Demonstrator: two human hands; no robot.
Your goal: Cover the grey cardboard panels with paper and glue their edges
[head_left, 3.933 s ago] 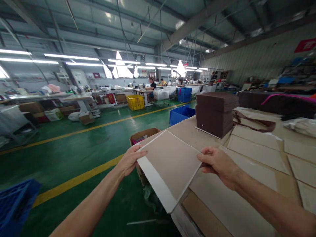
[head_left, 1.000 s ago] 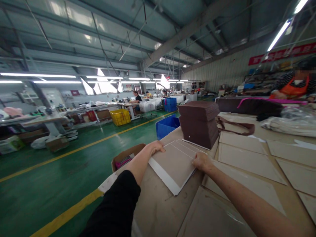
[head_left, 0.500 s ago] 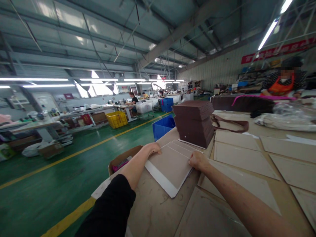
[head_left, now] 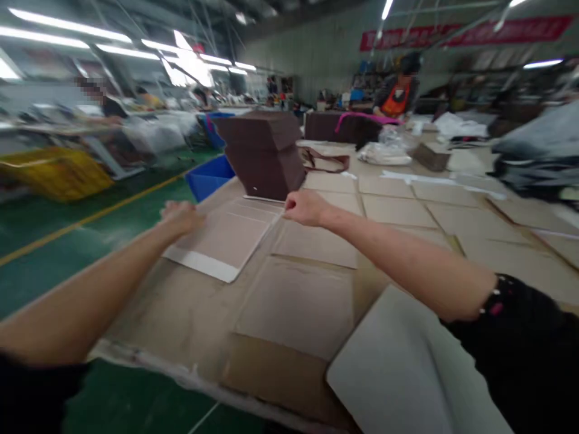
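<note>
A flat tan board with a white lower edge (head_left: pixel 226 238) lies on the work table (head_left: pixel 190 313) near its left edge. My left hand (head_left: pixel 181 217) rests on the board's left side; it is smeared by motion. My right hand (head_left: pixel 305 208) is curled at the board's far right corner, fingers closed. Just behind the board stands a stack of dark brown panels (head_left: pixel 265 154).
Several tan sheets (head_left: pixel 398 208) cover the table. A grey sheet (head_left: pixel 407 374) lies at the near right. A blue bin (head_left: pixel 208 175) and a yellow crate (head_left: pixel 54 172) stand on the green floor. A person in an orange vest (head_left: pixel 398 90) works at the far end.
The board went from held up in both hands to lying flat on the table. The view has swung right and down; both hands stay at the board's sides.
</note>
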